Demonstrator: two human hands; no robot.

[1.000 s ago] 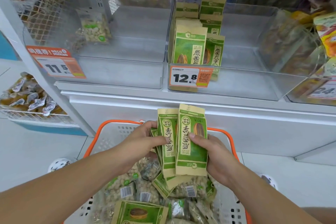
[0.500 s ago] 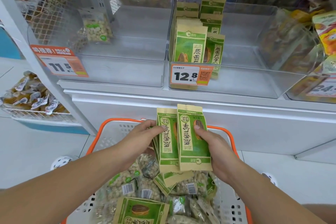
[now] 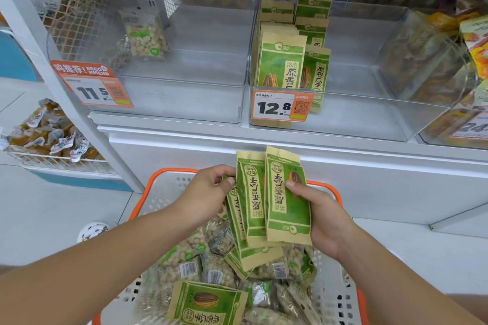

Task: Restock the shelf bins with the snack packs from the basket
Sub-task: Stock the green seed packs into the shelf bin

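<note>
White shelving unit (image 3: pixel 290 187) stands on a pale tiled floor (image 3: pixel 52 219) under even light

Two hands, left (image 3: pixel 208 194) and right (image 3: pixel 320 215), share a fan of green seed packs (image 3: pixel 286 203). Two packs face up fully between the fingertips; at least two more edges poke out beneath the left fingers, the exact number unclear. Below the fingers, the basket (image 3: pixel 335 190) holds one more green pack (image 3: pixel 207 303) and many clear nut packs (image 3: pixel 184 269), too jumbled to count.
</note>
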